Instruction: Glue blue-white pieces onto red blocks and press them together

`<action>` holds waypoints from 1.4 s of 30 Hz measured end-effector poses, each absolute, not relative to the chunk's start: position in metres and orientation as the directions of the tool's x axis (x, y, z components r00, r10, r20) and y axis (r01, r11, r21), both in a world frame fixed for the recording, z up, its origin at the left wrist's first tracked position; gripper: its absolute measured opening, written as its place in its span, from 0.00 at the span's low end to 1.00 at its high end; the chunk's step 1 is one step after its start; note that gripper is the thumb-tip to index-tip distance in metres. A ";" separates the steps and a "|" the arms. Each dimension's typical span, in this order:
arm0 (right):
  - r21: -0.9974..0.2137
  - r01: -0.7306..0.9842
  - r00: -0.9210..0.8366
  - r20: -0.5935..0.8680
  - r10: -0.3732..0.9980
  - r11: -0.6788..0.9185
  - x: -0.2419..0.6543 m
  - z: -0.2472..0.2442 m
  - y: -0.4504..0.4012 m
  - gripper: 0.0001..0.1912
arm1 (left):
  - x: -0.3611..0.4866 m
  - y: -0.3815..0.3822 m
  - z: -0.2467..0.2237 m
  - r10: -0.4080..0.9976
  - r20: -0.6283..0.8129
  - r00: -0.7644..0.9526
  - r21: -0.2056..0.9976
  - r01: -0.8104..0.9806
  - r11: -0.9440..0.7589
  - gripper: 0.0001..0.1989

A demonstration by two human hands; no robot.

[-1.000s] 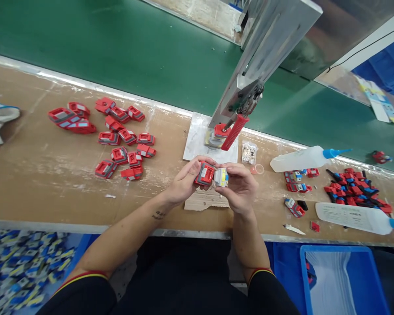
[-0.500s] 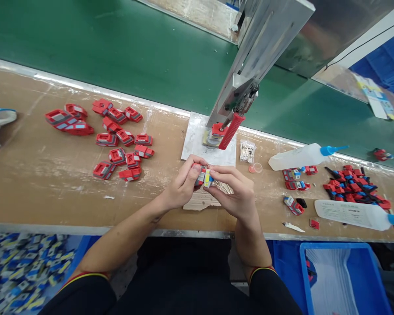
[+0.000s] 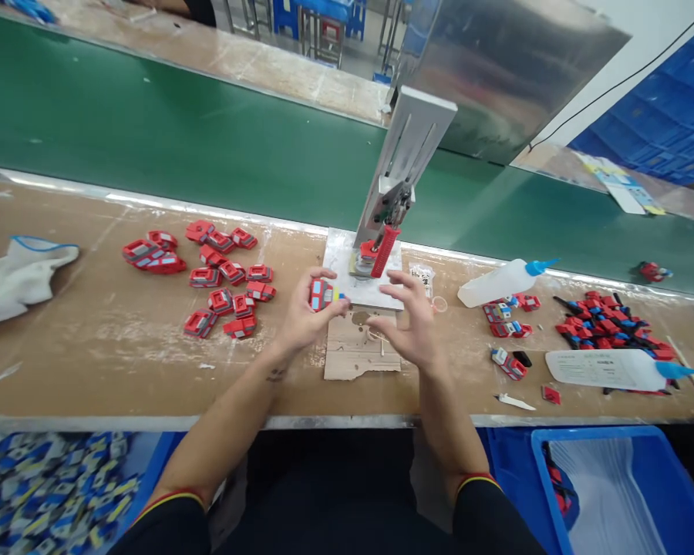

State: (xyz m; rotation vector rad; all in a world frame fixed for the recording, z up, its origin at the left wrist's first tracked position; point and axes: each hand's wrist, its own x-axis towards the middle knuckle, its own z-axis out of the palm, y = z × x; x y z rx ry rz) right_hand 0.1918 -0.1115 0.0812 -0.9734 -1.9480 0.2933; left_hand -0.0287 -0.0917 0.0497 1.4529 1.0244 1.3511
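Observation:
My left hand [image 3: 308, 316] is closed around a small red toy vehicle body [image 3: 322, 294] with pale windows and a yellow and blue end. Across from it, my right hand [image 3: 409, 322] is open, thumb and fingers spread, with nothing in it. Between and below the hands lies a piece of cardboard [image 3: 352, 354] bearing small thin sticks. Just beyond them stands a metal press [image 3: 402, 166] with a red-gripped lever [image 3: 386, 253] on a white base plate [image 3: 338, 258].
Several red toy shells [image 3: 231, 271] lie to the left, near a white glove [image 3: 26, 277]. Rightward are two glue bottles [image 3: 500, 283], a knife [image 3: 514, 401] and a heap of red and blue parts [image 3: 613, 327]. A green conveyor belt [image 3: 237, 146] runs behind; a blue bin [image 3: 630, 439] sits below.
My right hand has let go of the toy piece and opened. My left hand keeps the toy, moved left and turned. The camera view has tilted up.

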 end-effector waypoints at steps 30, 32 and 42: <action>-0.737 0.585 -0.111 0.341 0.934 0.338 0.221 0.086 -0.009 0.21 | -0.030 -0.003 0.085 0.730 0.181 0.659 0.445 0.607 -0.658 0.35; -0.758 0.597 -0.137 0.225 0.965 0.262 0.216 0.067 -0.003 0.25 | -0.029 -0.002 0.085 0.721 0.190 0.666 0.457 0.590 -0.665 0.34; -0.995 0.101 -0.032 -0.015 0.999 -0.012 0.238 0.066 -0.024 0.28 | -0.039 0.000 0.077 0.796 0.355 0.491 0.704 0.419 -0.573 0.31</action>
